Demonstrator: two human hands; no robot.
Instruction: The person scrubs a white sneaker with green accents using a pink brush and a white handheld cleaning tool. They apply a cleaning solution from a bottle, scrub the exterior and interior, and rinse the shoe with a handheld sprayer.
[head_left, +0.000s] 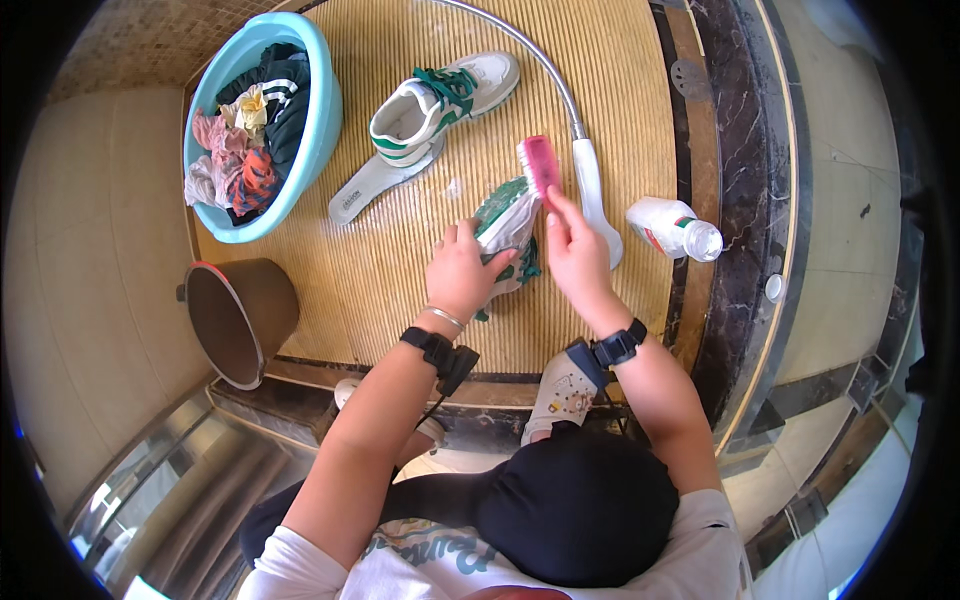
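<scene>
My left hand (466, 271) grips a white and green sneaker (506, 229), tilted on its side with part of its green sole facing up. My right hand (576, 247) holds a pink scrub brush (541, 165), its white bristles against the toe end of that shoe. Farther off, the other white sneaker (442, 105) with green laces stands upright, its heel over a pale insole (367, 196). To the right of the brush lies a white shower head (596, 199) on its metal hose (536, 52).
A light blue basin (327, 127) of clothes stands at the far left, a brown bucket (281, 307) nearer. A clear plastic bottle (664, 221) lies at the right, close to a dark marble edge (739, 225) with a white cap (775, 287) beyond. Wet patches show on the ribbed floor.
</scene>
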